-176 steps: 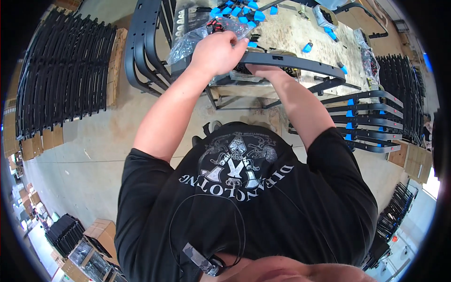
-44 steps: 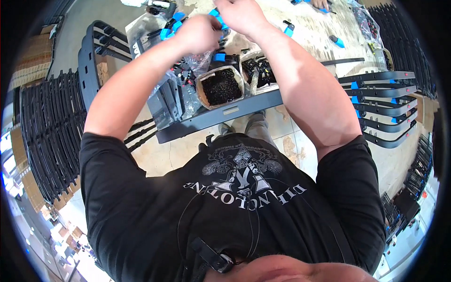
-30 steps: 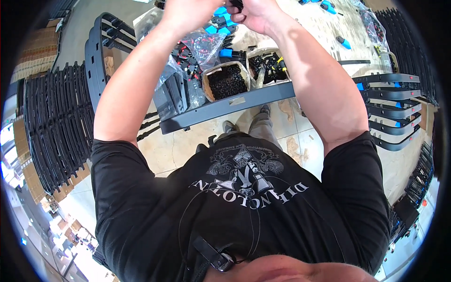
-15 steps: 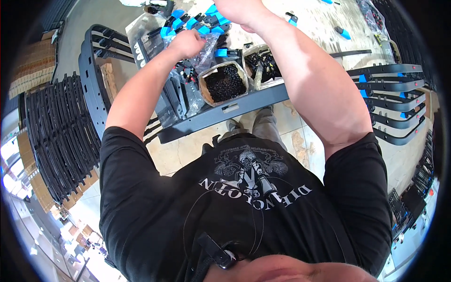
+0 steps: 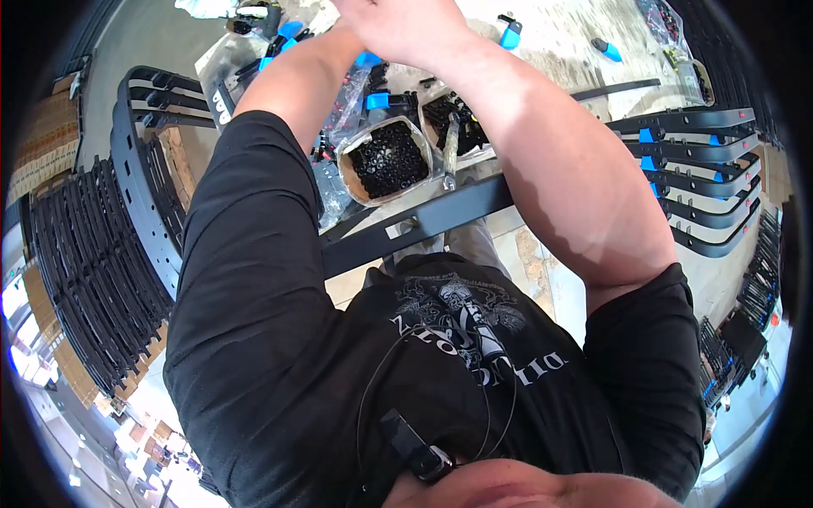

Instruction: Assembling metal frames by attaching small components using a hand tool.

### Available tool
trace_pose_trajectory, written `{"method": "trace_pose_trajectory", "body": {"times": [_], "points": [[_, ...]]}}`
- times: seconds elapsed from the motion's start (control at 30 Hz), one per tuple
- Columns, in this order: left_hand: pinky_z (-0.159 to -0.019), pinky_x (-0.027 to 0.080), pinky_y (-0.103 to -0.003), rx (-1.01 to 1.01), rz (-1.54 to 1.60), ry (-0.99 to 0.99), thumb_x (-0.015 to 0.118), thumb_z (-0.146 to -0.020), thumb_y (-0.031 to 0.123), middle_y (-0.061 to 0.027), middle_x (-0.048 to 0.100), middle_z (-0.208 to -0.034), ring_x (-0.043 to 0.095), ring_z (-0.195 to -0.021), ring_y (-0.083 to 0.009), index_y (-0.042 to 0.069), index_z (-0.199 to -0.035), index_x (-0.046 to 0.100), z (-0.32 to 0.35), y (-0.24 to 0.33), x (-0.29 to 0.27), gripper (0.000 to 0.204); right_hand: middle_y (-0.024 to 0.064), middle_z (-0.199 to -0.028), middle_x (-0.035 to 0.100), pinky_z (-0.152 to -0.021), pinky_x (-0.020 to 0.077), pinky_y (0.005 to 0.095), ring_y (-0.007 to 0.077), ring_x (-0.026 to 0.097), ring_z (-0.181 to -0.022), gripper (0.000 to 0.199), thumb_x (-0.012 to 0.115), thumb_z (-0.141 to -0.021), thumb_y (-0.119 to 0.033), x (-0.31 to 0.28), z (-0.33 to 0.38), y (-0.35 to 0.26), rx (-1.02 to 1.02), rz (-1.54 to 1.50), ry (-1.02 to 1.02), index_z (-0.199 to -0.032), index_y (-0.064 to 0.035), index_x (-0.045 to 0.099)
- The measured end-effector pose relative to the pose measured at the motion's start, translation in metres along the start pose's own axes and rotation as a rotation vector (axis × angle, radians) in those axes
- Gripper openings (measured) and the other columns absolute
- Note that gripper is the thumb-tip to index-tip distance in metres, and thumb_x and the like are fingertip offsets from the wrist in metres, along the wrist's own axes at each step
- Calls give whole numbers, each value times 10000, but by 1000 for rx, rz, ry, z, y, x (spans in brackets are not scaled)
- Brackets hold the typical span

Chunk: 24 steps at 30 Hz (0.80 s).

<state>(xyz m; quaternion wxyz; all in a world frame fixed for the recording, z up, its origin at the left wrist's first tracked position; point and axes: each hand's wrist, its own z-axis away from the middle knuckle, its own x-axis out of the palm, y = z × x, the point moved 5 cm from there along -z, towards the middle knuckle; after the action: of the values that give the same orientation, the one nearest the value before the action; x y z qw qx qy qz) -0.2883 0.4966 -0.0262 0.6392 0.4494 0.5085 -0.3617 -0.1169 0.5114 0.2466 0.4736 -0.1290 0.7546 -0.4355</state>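
At the far edge of the view my right hand (image 5: pixel 405 27) reaches across above the worktable, its fingers cut off by the frame's top. My left forearm (image 5: pixel 296 80) angles up to meet it; the left hand lies mostly behind the right one, so its fingers are hidden. Just nearer than the hands, a lined box (image 5: pixel 349 188) holds black ring-like parts. Beside it, a second box holds small black parts (image 5: pixel 440 118), with a tape-wrapped handle (image 5: pixel 452 146) leaning in it. A blue-ended black part (image 5: pixel 378 101) lies behind the boxes, near clear plastic bags (image 5: pixel 349 114).
A dark metal beam (image 5: pixel 461 207) runs along the table's near side. Blue-ended parts (image 5: pixel 511 35) and a black bar (image 5: pixel 622 87) lie on the table. Curved black frames (image 5: pixel 711 153) are stacked at right; black bars (image 5: pixel 102 262) and a perforated curved piece (image 5: pixel 127 161) stand left.
My left hand has moved right and farther away from the plastic bag, going behind my right hand. The right hand has shifted left, and the whole view has turned slightly.
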Motion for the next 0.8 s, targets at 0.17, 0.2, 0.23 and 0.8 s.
{"method": "trace_pose_trajectory", "body": {"times": [0.17,0.2,0.23,0.8], "points": [[-1008,507,-441,-3,58,-17,634,-880,339,-197,697,-1189,654,-1123,-355,94,-1202,697,2,-3,4,409,284,-893,694,-817,539,504,447,674,-885,414,544,-975,-335,5,1,-5,-55,37,-42,-901,37,709],[-1004,509,-440,-2,67,-21,634,-882,341,-197,700,-1184,657,-1117,-356,92,-1197,699,1,-4,3,407,284,-893,694,-817,539,504,447,674,-885,414,544,-975,-335,6,1,-3,-52,37,-39,-901,37,709],[-1000,511,-440,-1,77,-25,633,-883,343,-198,702,-1180,660,-1111,-356,90,-1192,701,1,-5,3,405,283,-896,696,-815,540,507,445,676,-886,411,543,-974,-331,7,3,-2,-51,33,-47,-903,36,711],[-929,545,-429,-95,205,17,622,-909,381,-205,739,-1097,707,-1017,-367,55,-1104,735,29,-64,-50,397,281,-874,696,-808,539,503,448,680,-876,411,568,-965,-362,13,12,-11,225,-183,-297,-927,14,728]]}}
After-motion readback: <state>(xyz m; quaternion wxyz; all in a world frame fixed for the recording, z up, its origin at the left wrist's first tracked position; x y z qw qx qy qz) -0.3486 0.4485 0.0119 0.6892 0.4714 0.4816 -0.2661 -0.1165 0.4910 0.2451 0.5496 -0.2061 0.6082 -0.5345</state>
